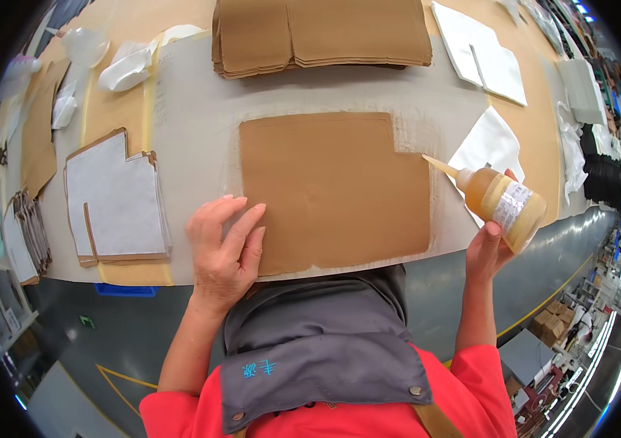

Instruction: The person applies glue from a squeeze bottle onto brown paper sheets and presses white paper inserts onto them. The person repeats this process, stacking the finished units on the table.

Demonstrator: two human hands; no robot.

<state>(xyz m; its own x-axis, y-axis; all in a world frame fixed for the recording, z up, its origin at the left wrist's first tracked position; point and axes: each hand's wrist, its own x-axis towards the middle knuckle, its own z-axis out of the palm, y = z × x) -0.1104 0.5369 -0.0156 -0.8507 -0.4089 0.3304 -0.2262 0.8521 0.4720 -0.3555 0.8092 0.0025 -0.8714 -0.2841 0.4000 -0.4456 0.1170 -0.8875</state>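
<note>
The brown card sheet [334,191] lay under the flat, spread-fingered left hand [223,248]; beside its right edge, the right hand [487,252] gripped a glue bottle [499,201].

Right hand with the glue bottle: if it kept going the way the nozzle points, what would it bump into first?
Probably the brown sheet. The right hand aims the glue bottle up-left, toward the sheet's notched right corner, though height above the table is unclear.
</note>
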